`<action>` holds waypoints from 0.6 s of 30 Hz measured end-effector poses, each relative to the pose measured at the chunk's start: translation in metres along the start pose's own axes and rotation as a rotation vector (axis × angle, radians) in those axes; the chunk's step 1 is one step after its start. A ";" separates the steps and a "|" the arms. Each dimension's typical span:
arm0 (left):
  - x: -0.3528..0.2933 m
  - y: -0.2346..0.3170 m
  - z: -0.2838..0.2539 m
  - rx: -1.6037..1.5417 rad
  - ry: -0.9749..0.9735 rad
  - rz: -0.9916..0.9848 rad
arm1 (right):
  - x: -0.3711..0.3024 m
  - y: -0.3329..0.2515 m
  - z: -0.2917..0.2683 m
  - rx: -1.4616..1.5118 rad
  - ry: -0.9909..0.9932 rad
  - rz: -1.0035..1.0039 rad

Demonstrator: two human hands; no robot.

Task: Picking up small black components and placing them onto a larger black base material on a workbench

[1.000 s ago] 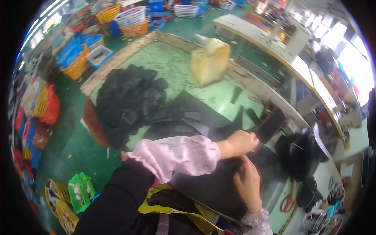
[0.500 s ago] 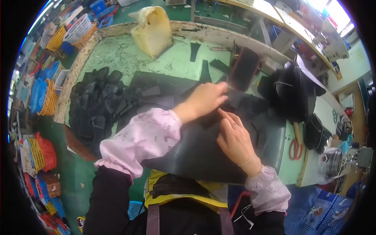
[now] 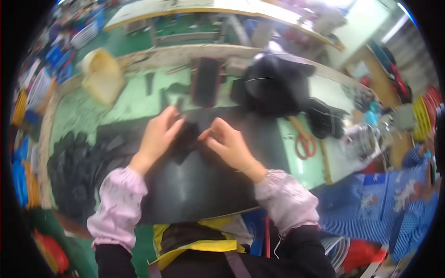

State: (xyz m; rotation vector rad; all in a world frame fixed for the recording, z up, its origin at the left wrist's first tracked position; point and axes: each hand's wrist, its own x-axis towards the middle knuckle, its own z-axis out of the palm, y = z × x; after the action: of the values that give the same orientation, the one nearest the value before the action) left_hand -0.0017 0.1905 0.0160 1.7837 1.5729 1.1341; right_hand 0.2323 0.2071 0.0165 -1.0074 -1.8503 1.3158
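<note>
Over the black mat (image 3: 199, 199) my two hands work close together. My left hand (image 3: 157, 134) is closed, thumb against fingers, on a black flat piece (image 3: 186, 136) that hangs beside its fingertips. Just to the right, my right hand (image 3: 229, 146) has its fingers curled into a pinch near that piece; motion blur hides what they hold, if anything. A heap of dark cut pieces (image 3: 72, 169) lies to the left of the mat. Beyond my hands rests a phone (image 3: 206, 83) with a dark screen and reddish edge.
A cream plastic container (image 3: 103, 78) stands at the table's far left. At the right are a bulky black bundle tied with cord (image 3: 278, 85), a smaller black bundle (image 3: 324, 118) and red-handled scissors (image 3: 305, 147). Blue patterned cloth (image 3: 371, 199) hangs off the right side.
My view has turned to the right, so the table appears shifted left. My hands have moved apart, and a black piece now shows between them.
</note>
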 end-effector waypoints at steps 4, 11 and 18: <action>0.004 -0.016 0.007 0.085 0.018 0.137 | 0.018 -0.005 0.000 -0.111 0.150 -0.065; 0.008 0.001 0.023 0.047 0.004 0.059 | 0.038 -0.001 0.017 -0.551 0.147 -0.037; 0.004 -0.009 0.018 0.028 0.091 0.049 | 0.037 0.000 0.017 -0.510 0.097 -0.213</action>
State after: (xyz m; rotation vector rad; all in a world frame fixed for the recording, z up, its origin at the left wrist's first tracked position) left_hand 0.0079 0.1989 -0.0001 1.8215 1.6126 1.2382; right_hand 0.1998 0.2316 0.0146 -1.0619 -2.1988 0.6697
